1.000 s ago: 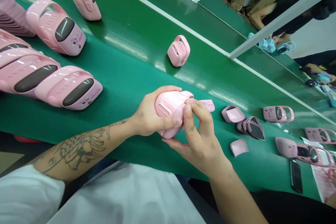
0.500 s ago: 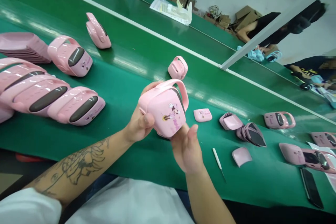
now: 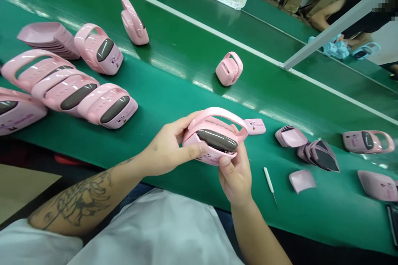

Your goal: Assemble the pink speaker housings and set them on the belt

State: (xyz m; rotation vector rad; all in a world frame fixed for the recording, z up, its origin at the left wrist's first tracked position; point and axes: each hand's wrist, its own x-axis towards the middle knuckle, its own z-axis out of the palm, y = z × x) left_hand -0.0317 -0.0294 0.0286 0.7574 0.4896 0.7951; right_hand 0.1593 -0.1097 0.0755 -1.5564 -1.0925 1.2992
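Observation:
A pink plastic housing with a carrying handle is held between my two hands, its dark glossy window facing up towards me. My left hand grips its left end, thumb pressed on the printed front panel just below the window. At the lower right corner, my right hand has its thumb on the panel's edge, with the fingers partly hidden behind. A thin gap shows between window and panel. Just behind the right hand lies a flat printed pink panel.
Several finished-looking pink housings and a stack of curved pink panels occupy the left. A white-handled thin-tipped tool, a loose panel and stacked panels lie right. A pink housing stands behind. A person works across the bench.
The housing has been tipped from its printed face to its window side. My right hand, open beneath it before, now grips its right end. The view has shifted.

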